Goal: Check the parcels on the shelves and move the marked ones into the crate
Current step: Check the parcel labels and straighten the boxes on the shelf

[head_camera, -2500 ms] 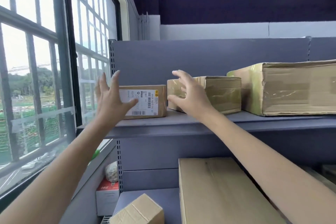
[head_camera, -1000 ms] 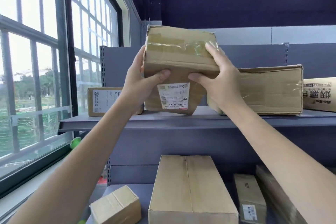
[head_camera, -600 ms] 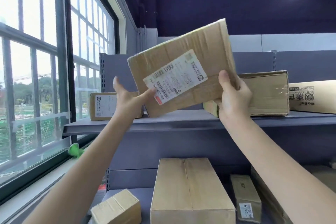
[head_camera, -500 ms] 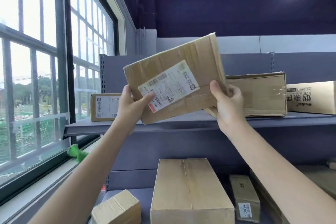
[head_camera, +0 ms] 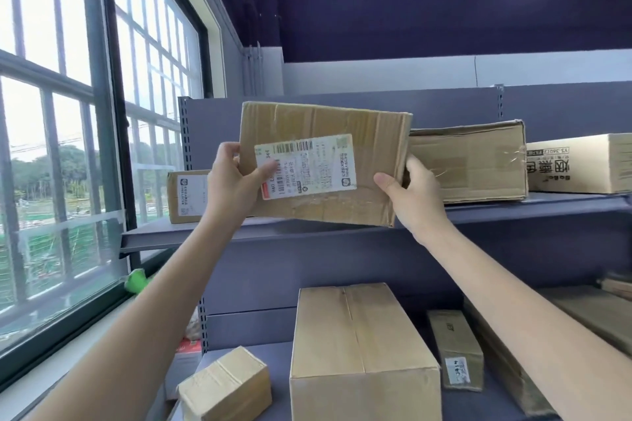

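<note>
Parcel (head_camera: 359,133) in both hands, above grey shelf (head_camera: 513,212).

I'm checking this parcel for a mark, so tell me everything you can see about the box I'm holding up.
The box is flat brown cardboard, creased and taped. It is held up in front of the upper shelf, its broad face toward the camera, slightly tilted. A white shipping label with barcodes and a red lower-left corner sits on that face; its text is too small to read. The left hand grips the left edge, thumb on the label; the right hand grips the lower right corner.
</note>
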`<act>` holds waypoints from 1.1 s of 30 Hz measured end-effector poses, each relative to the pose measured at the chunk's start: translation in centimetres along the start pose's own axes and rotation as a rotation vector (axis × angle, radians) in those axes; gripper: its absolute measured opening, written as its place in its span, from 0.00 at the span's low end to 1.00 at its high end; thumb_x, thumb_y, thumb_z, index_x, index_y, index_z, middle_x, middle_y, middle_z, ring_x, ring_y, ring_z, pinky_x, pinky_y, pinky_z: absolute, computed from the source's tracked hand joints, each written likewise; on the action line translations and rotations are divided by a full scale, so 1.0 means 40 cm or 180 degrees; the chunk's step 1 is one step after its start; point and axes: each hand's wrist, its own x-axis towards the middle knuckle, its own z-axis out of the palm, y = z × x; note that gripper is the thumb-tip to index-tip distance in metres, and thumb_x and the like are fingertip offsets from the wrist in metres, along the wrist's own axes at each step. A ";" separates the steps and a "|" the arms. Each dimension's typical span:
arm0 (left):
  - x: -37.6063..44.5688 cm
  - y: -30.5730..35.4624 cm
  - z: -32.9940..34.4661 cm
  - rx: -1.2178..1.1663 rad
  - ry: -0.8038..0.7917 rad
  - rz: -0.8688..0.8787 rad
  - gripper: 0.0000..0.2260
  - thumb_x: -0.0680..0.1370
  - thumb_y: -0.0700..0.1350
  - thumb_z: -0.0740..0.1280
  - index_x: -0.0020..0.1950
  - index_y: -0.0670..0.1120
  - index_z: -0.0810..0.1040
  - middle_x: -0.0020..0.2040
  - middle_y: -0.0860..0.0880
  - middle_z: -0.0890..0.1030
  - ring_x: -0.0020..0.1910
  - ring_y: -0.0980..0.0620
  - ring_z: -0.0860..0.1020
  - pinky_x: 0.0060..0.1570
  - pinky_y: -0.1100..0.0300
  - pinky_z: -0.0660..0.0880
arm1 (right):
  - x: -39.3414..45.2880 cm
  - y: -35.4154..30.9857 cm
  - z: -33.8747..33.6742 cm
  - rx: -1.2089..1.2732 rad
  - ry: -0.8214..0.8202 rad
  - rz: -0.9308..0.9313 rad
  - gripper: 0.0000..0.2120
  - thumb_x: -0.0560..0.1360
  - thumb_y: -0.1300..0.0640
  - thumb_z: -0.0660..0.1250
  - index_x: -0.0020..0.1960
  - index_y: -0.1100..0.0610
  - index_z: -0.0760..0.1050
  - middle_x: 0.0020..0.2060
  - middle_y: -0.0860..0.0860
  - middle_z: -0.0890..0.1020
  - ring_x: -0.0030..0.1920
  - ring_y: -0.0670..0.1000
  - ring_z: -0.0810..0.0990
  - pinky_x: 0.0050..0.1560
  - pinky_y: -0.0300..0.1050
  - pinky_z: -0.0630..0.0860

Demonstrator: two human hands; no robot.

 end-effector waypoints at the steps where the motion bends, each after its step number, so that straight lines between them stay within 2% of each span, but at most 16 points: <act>1: -0.004 -0.012 0.011 0.0059 0.0002 -0.0048 0.16 0.72 0.45 0.72 0.52 0.48 0.66 0.44 0.52 0.78 0.45 0.48 0.80 0.48 0.46 0.78 | 0.011 0.003 0.007 -0.0132 0.0094 -0.0077 0.19 0.75 0.59 0.65 0.65 0.58 0.69 0.58 0.52 0.78 0.58 0.53 0.76 0.56 0.42 0.71; 4: -0.009 -0.053 0.041 0.0274 0.0023 -0.0157 0.19 0.72 0.46 0.72 0.55 0.46 0.64 0.49 0.50 0.76 0.52 0.45 0.78 0.50 0.51 0.75 | 0.046 0.022 0.030 -0.0500 0.0105 -0.0202 0.28 0.75 0.63 0.66 0.72 0.59 0.60 0.65 0.54 0.73 0.66 0.54 0.70 0.64 0.42 0.65; 6: -0.008 -0.074 0.054 0.0534 -0.0041 -0.0102 0.25 0.73 0.45 0.71 0.64 0.44 0.62 0.56 0.47 0.75 0.58 0.44 0.75 0.52 0.54 0.71 | 0.061 0.033 0.047 -0.0730 0.0019 -0.0278 0.36 0.74 0.65 0.66 0.76 0.58 0.49 0.73 0.54 0.62 0.73 0.53 0.60 0.68 0.39 0.57; 7: -0.005 -0.083 0.060 0.0640 -0.0082 -0.0013 0.30 0.73 0.44 0.70 0.69 0.45 0.58 0.62 0.45 0.73 0.63 0.44 0.71 0.57 0.53 0.69 | 0.069 0.039 0.056 -0.0911 -0.0009 -0.0374 0.40 0.74 0.65 0.66 0.76 0.57 0.45 0.75 0.54 0.54 0.75 0.53 0.54 0.69 0.38 0.53; 9: 0.003 -0.097 0.068 0.0992 -0.0162 0.0224 0.38 0.74 0.45 0.70 0.75 0.45 0.48 0.74 0.42 0.59 0.73 0.44 0.57 0.70 0.50 0.57 | 0.080 0.053 0.069 -0.1614 -0.0069 -0.0699 0.43 0.74 0.63 0.67 0.76 0.55 0.40 0.76 0.55 0.42 0.76 0.54 0.43 0.71 0.41 0.49; 11: 0.006 -0.107 0.075 0.1723 -0.0239 0.0478 0.39 0.76 0.48 0.67 0.76 0.42 0.43 0.77 0.41 0.46 0.76 0.44 0.44 0.73 0.51 0.44 | 0.089 0.071 0.081 -0.2351 -0.0242 -0.0990 0.41 0.75 0.56 0.66 0.76 0.56 0.41 0.75 0.57 0.38 0.75 0.56 0.38 0.73 0.46 0.45; 14: 0.011 -0.121 0.085 0.2553 -0.0364 0.0803 0.39 0.78 0.53 0.61 0.75 0.40 0.39 0.76 0.42 0.37 0.74 0.43 0.35 0.72 0.50 0.37 | 0.092 0.089 0.103 -0.2714 -0.0455 -0.0996 0.42 0.75 0.47 0.64 0.76 0.59 0.42 0.75 0.59 0.38 0.74 0.58 0.34 0.73 0.50 0.40; 17: 0.024 -0.132 0.107 0.3034 -0.0587 0.1076 0.38 0.78 0.53 0.60 0.75 0.40 0.39 0.75 0.42 0.34 0.74 0.41 0.33 0.72 0.49 0.36 | 0.104 0.104 0.119 -0.2811 -0.0491 -0.0960 0.43 0.74 0.46 0.64 0.75 0.59 0.41 0.74 0.60 0.37 0.74 0.59 0.34 0.74 0.51 0.40; 20: 0.041 -0.139 0.133 0.3238 -0.0820 0.1130 0.38 0.78 0.54 0.60 0.75 0.39 0.38 0.75 0.41 0.34 0.74 0.42 0.33 0.71 0.51 0.34 | 0.127 0.123 0.128 -0.2958 -0.0582 -0.0873 0.43 0.75 0.44 0.63 0.75 0.59 0.39 0.74 0.60 0.36 0.74 0.59 0.33 0.74 0.51 0.39; 24: 0.076 -0.153 0.157 0.3281 -0.0905 0.1075 0.39 0.77 0.52 0.62 0.75 0.39 0.39 0.75 0.38 0.35 0.74 0.41 0.34 0.72 0.52 0.37 | 0.156 0.147 0.145 -0.3088 -0.0718 -0.0835 0.45 0.74 0.43 0.64 0.75 0.58 0.38 0.74 0.60 0.34 0.74 0.60 0.33 0.75 0.54 0.42; 29: 0.102 -0.165 0.193 0.3375 -0.0932 0.1075 0.40 0.76 0.52 0.64 0.75 0.39 0.41 0.75 0.35 0.37 0.74 0.38 0.37 0.73 0.50 0.40 | 0.198 0.173 0.165 -0.3061 -0.0847 -0.0716 0.46 0.73 0.45 0.66 0.75 0.58 0.38 0.73 0.60 0.34 0.74 0.59 0.33 0.75 0.53 0.42; 33: 0.117 -0.178 0.204 0.3174 -0.0883 0.1025 0.37 0.76 0.50 0.66 0.75 0.40 0.47 0.75 0.36 0.41 0.75 0.39 0.41 0.73 0.51 0.44 | 0.223 0.192 0.173 -0.2975 -0.0961 -0.0621 0.48 0.72 0.47 0.69 0.75 0.57 0.38 0.73 0.59 0.33 0.74 0.58 0.32 0.75 0.52 0.42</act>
